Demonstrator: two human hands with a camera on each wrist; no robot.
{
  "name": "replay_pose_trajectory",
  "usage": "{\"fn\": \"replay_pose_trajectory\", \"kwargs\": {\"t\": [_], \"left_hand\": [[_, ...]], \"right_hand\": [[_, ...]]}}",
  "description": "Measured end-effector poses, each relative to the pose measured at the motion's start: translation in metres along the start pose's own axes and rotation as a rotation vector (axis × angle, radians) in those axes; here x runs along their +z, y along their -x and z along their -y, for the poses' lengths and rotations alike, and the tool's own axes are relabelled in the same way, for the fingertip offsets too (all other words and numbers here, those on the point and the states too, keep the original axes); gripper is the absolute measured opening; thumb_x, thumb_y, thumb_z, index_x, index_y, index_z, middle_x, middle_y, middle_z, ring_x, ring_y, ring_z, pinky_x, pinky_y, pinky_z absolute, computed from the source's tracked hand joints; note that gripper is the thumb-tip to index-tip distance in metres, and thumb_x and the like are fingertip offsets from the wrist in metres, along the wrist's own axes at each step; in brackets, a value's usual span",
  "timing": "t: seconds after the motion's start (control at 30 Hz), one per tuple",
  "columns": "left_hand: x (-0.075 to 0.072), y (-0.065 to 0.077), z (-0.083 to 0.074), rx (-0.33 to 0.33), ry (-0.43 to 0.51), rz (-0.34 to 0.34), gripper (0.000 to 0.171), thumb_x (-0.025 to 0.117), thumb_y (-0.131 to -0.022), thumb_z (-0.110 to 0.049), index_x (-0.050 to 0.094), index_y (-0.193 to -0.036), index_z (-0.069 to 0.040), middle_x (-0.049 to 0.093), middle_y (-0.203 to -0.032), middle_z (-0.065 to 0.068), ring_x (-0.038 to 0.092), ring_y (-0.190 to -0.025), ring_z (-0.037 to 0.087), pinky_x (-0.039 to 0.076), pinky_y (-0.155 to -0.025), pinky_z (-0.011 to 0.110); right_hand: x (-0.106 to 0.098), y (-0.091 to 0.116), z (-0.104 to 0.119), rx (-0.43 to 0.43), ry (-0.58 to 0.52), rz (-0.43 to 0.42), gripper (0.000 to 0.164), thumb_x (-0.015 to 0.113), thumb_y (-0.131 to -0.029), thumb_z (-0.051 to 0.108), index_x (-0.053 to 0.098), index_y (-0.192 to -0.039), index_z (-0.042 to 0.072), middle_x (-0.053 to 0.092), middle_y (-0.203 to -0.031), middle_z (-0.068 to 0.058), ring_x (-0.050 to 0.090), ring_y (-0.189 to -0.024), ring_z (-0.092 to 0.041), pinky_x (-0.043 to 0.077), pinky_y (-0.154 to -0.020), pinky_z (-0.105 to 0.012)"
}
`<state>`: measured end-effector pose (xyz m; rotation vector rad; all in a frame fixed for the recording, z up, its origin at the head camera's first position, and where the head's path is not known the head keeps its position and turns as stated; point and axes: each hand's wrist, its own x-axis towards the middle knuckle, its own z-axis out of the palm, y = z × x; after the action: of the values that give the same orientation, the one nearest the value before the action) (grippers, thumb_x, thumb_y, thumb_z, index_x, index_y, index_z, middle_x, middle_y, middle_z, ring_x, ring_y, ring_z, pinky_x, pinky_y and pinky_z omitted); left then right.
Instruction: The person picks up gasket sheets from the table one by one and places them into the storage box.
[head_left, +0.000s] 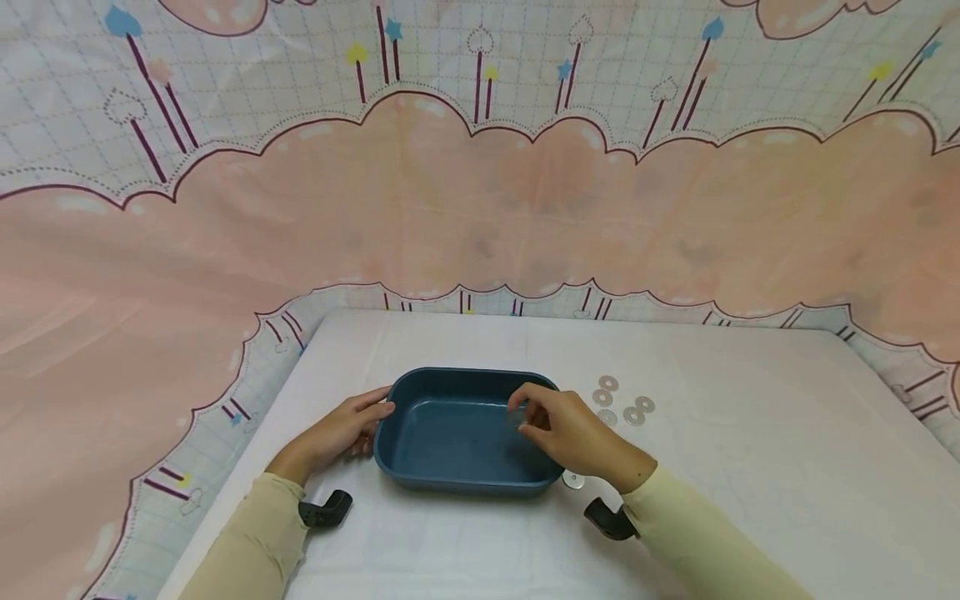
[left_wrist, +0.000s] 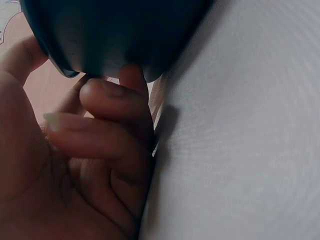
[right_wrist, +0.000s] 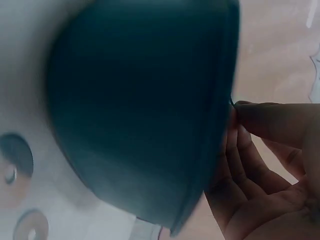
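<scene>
A dark blue rectangular dish [head_left: 450,483] with rounded corners stands on the white table. My left hand [head_left: 341,433] grips its left end, the thumb at the rim and other fingers against the outer wall; in the left wrist view some fingers of the left hand [left_wrist: 100,135] are curled below the dish [left_wrist: 120,35]. Over the dish's right part, my right hand [head_left: 577,429] pinches a thin, round metal washer [head_left: 516,416] between thumb and fingertips. The right wrist view shows the right hand [right_wrist: 270,170] beyond the dish's rim, with the washer mostly hidden.
Several flat metal washers [head_left: 633,416] lie loosely on the table right of the dish. Another washer [head_left: 573,480] lies close to the dish's front right corner, below the right hand. A patterned cloth [head_left: 480,217] hangs behind the white table [head_left: 750,467].
</scene>
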<state>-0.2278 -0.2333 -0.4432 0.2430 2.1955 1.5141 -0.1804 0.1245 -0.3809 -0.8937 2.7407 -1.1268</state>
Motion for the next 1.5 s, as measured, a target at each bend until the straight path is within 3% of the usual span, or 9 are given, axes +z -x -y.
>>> {"fn": "replay_pose_trajectory", "kwargs": {"t": [0.47, 1.0, 1.5], "left_hand": [[-0.001, -0.002, -0.003, -0.004, -0.037, -0.017, 0.065, 0.049, -0.104, -0.041, 0.028, -0.159, -0.013, 0.054, -0.06, -0.002, 0.049, -0.057, 0.014, 0.038, -0.05, 0.024], [0.0, -0.005, -0.004, -0.004, -0.038, -0.021, 0.063, 0.049, -0.104, -0.039, 0.029, -0.158, -0.013, 0.056, -0.061, -0.001, 0.05, -0.057, 0.015, 0.039, -0.051, 0.026], [0.001, 0.001, -0.003, -0.009, -0.016, -0.013, 0.064, 0.049, -0.104, -0.041, 0.028, -0.159, -0.016, 0.056, -0.061, -0.001, 0.049, -0.056, 0.014, 0.039, -0.05, 0.025]], "right_hand": [[0.021, -0.015, -0.002, 0.015, -0.039, 0.086, 0.024, 0.068, -0.092, 0.001, 0.063, -0.112, 0.012, 0.065, -0.084, 0.001, 0.057, -0.07, -0.007, 0.051, -0.066, -0.022], [0.036, -0.03, -0.008, 0.025, -0.006, 0.16, 0.021, 0.067, -0.092, 0.0, 0.065, -0.11, 0.011, 0.069, -0.089, 0.001, 0.058, -0.075, -0.009, 0.049, -0.067, -0.025], [0.043, -0.034, -0.011, 0.075, 0.008, 0.203, 0.02, 0.066, -0.09, -0.005, 0.065, -0.104, 0.01, 0.062, -0.078, 0.0, 0.051, -0.065, -0.009, 0.044, -0.06, -0.023]]}}
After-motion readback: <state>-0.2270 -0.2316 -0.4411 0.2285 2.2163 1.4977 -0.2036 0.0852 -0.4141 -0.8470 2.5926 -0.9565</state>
